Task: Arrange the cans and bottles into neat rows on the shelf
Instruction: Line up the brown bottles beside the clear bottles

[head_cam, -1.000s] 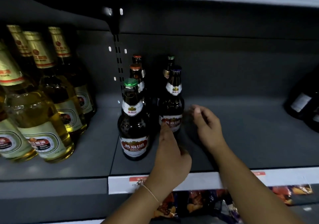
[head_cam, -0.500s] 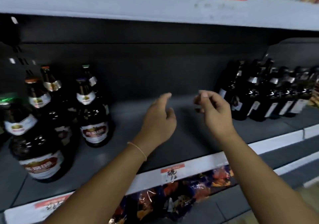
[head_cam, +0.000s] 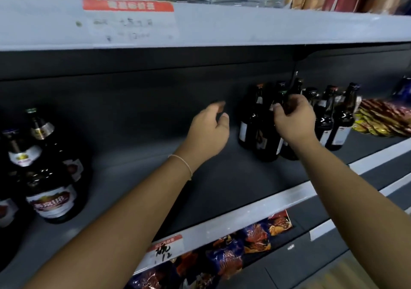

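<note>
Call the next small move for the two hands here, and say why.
Probably: the right hand tightens on the neck of the dark bottle it is curled around and draws it left. That bottle stands in a loose cluster, and bare shelf lies between it and the labelled bottles. The left hand hovers open, free to steady.

Grey shelf (head_cam: 222, 184) with dark bottles (head_cam: 255, 128)

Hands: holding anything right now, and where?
Right hand grips a dark bottle by its neck. Left hand holds nothing, fingers loosely curled.
</note>
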### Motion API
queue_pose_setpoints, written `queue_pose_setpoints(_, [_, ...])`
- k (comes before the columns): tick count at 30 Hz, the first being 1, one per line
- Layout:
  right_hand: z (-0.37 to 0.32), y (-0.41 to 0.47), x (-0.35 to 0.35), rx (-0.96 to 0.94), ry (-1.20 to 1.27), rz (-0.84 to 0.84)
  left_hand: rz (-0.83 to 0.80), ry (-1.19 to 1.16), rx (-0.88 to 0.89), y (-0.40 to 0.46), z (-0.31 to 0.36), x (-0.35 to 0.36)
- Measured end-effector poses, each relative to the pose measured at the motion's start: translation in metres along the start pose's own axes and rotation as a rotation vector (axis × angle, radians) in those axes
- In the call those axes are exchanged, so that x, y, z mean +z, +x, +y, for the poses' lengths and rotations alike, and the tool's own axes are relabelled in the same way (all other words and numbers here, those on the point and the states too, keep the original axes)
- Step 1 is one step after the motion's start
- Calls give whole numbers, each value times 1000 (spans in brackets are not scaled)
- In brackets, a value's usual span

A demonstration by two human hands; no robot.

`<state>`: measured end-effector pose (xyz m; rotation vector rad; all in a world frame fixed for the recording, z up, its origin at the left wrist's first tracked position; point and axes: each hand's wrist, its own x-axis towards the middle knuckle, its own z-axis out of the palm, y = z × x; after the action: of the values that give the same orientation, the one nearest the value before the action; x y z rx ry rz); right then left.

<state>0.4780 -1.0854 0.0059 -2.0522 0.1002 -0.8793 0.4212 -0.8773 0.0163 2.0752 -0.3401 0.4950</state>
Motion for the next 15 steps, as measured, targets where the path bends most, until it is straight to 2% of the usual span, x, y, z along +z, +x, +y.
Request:
queue_pose_setpoints(3, [10,19,6,83,-63,-99,-1,4,-3,2,-1,9])
queue_pose_setpoints(7, [18,27,19,127,-85,-112,-46,50,-3,-3,-12,16])
queue_pose_setpoints(15, [24,20,33,86,-43,-21,-91,105,-79,-17,-35,21])
